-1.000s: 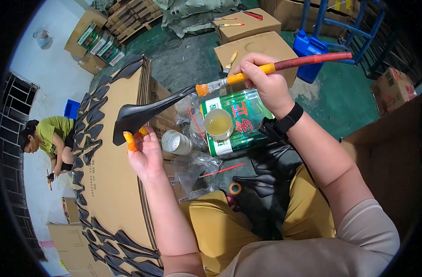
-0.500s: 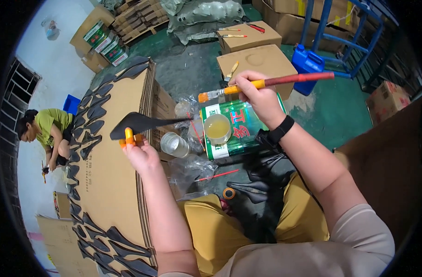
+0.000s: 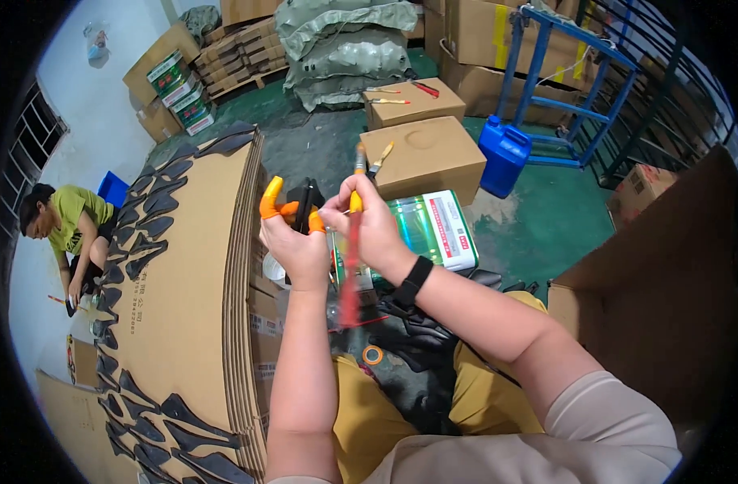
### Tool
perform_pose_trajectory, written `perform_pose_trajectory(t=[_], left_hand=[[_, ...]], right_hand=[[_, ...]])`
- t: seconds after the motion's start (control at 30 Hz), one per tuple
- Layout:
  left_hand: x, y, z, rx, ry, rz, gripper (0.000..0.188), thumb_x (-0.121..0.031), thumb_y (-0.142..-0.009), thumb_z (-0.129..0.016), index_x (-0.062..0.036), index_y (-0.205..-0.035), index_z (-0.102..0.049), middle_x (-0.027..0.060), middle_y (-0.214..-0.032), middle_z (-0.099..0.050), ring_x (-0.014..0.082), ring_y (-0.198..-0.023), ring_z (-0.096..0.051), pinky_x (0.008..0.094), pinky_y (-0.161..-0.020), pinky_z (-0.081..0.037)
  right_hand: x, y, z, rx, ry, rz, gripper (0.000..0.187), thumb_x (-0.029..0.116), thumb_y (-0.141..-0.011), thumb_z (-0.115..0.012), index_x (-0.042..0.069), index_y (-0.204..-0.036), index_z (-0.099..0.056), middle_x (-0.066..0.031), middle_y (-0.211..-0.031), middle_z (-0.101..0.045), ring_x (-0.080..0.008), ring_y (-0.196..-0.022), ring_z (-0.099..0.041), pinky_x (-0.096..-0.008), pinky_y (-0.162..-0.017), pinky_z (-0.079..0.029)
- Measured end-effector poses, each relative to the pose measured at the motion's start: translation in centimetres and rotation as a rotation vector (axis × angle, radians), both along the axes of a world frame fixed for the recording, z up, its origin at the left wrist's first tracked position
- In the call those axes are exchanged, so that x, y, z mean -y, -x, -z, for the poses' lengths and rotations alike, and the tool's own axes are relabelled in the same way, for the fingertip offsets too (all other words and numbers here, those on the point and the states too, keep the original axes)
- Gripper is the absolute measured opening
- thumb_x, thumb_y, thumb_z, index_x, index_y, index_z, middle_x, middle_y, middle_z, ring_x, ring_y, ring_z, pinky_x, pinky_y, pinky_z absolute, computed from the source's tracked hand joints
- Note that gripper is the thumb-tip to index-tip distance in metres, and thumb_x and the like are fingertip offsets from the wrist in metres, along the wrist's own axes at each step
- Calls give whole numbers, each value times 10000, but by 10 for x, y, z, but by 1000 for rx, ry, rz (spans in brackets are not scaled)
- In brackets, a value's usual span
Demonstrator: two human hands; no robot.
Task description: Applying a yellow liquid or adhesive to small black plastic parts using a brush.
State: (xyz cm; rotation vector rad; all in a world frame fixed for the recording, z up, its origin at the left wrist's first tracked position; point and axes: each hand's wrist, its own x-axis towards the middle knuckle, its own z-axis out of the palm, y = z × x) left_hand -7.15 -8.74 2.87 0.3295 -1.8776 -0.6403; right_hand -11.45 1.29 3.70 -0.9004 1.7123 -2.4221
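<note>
My left hand (image 3: 295, 254), with orange covers on some fingers, holds a thin black curved piece (image 3: 306, 202), now seen nearly edge-on. Close beside it on the right is my right hand (image 3: 375, 230), closed around a paintbrush (image 3: 354, 242). The brush stands upright, bristles up, its red handle end smeared by motion. Fingertips of my right hand come up to the black piece; whether they touch it I cannot tell. Behind my right wrist lies a green and white tin (image 3: 417, 222). A clear cup (image 3: 275, 269) shows partly behind my left hand.
Left of me is a stack of cardboard sheets (image 3: 187, 323), with rows of black pieces (image 3: 193, 426) along its edge. Brushes lie on cardboard boxes (image 3: 421, 161) ahead, near a blue jug (image 3: 504, 155). A roll of tape (image 3: 372, 355) is on the floor. Another person (image 3: 75, 234) crouches far left.
My hands have come together. The brush has swung from level to upright, and the black piece has turned from flat to edge-on. The view has shifted slightly.
</note>
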Motion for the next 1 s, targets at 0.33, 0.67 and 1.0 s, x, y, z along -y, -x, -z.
perform_pose_trajectory(t=[0.33, 0.67, 1.0], left_hand=[[-33, -12, -8, 19, 177, -2, 445, -260, -745, -684, -14, -1052, -477, 116, -865, -531, 310, -850, -506, 427, -785, -359], [-38, -68, -69, 260, 223, 99, 606, -104, -666, -722, -44, -1211, -465, 66, -1039, -583, 261, -964, -523, 409, -872, -347], [10, -72, -66, 570, -5, 333, 896, -165, -617, -793, -102, -1372, -313, 100, -1083, -597, 283, -1065, -489, 443, -1002, -268]], right_hand=[[2, -14, -6, -37, -72, 241, 463, 43, -705, -752, 102, -913, -343, -17, -800, -432, -94, -681, -445, -251, -578, -420], [-25, 19, 7, 24, -154, 276, 432, -19, -734, -695, 110, -959, -349, -13, -814, -462, -81, -731, -475, -231, -642, -449], [-27, -13, -13, -74, -325, -279, 478, -57, -658, -683, 98, -961, -348, -26, -876, -441, -91, -796, -463, -245, -718, -435]])
